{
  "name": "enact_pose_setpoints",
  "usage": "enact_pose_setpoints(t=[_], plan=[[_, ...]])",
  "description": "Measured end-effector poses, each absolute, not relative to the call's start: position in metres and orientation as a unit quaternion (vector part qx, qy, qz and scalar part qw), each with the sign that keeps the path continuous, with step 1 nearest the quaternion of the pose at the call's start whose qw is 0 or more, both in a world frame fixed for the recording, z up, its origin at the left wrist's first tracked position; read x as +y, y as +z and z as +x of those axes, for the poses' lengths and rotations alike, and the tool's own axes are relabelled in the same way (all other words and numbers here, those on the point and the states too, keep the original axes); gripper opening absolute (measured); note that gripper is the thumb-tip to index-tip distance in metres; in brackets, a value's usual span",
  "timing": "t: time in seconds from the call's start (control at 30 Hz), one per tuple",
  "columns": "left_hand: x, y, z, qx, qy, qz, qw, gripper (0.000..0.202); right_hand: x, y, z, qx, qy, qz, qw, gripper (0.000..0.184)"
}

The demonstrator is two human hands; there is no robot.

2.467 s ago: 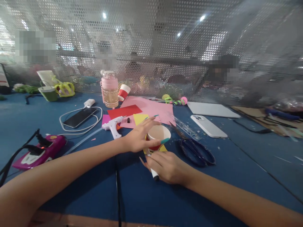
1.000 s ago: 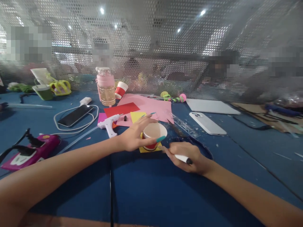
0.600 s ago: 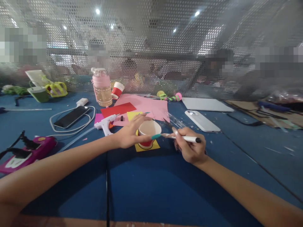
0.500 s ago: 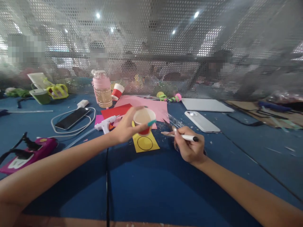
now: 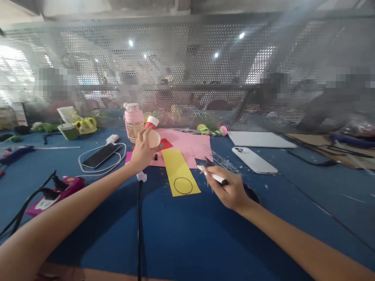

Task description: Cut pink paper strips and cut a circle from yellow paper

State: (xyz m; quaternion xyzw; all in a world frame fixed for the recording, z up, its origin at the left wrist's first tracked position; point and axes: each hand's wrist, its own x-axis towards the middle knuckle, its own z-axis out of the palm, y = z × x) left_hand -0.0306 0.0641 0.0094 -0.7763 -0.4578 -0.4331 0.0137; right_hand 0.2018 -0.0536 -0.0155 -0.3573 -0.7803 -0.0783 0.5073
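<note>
My left hand [image 5: 141, 153] is closed round a red and white paper cup [image 5: 153, 137], held up above the red and pink paper sheets [image 5: 187, 143] near the back of the table. A yellow paper strip [image 5: 179, 171] with a black circle [image 5: 183, 185] drawn on it lies flat on the blue table [image 5: 187, 238]. My right hand [image 5: 227, 188], just right of the strip, grips a white marker [image 5: 213, 176] with its tip pointing left. Black scissors [image 5: 250, 192] lie partly hidden under that hand.
A pink bottle [image 5: 133, 121] and a second red and white cup [image 5: 151, 121] stand at the back. A black phone [image 5: 101, 155] with a white cable, a magenta power strip [image 5: 52, 194], a white phone [image 5: 254, 159], a white glue gun and a perforated metal screen [image 5: 187, 78] surround the work area.
My left hand lifted the cup off the yellow strip and carried it back and left, baring a drawn circle. My right hand came round the cup, then drew back right with the marker.
</note>
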Motion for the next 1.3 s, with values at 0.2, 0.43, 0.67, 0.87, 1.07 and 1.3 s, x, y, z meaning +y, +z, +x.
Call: enact_pose_setpoints(t=[0.2,0.43,0.67,0.87,1.07,1.3], plan=[[0.060,0.010,-0.037,-0.489,-0.372,-0.781,0.113,0.045,-0.052,-0.018,0.200,-0.785,-0.079,-0.364,0.495,0.010],[0.043,0.015,-0.023,-0.464,-0.128,-0.857,0.182,0.022,-0.049,-0.018,0.197,-0.768,-0.102,-0.370,0.513,0.010],[0.049,0.002,-0.015,-0.477,-0.047,-0.862,0.167,0.034,-0.047,-0.023,0.190,-0.789,-0.102,-0.354,0.492,0.010],[0.034,0.000,-0.003,-0.473,0.007,-0.865,0.168,0.044,-0.047,-0.025,0.193,-0.796,-0.092,-0.354,0.482,0.010],[0.000,-0.005,0.009,-0.463,0.040,-0.872,0.155,0.049,-0.050,-0.020,0.194,-0.798,-0.087,-0.355,0.479,0.010],[-0.011,-0.003,0.010,-0.407,-0.082,-0.910,-0.006,0.051,-0.059,-0.016,0.197,-0.762,0.018,-0.360,0.538,0.016]])
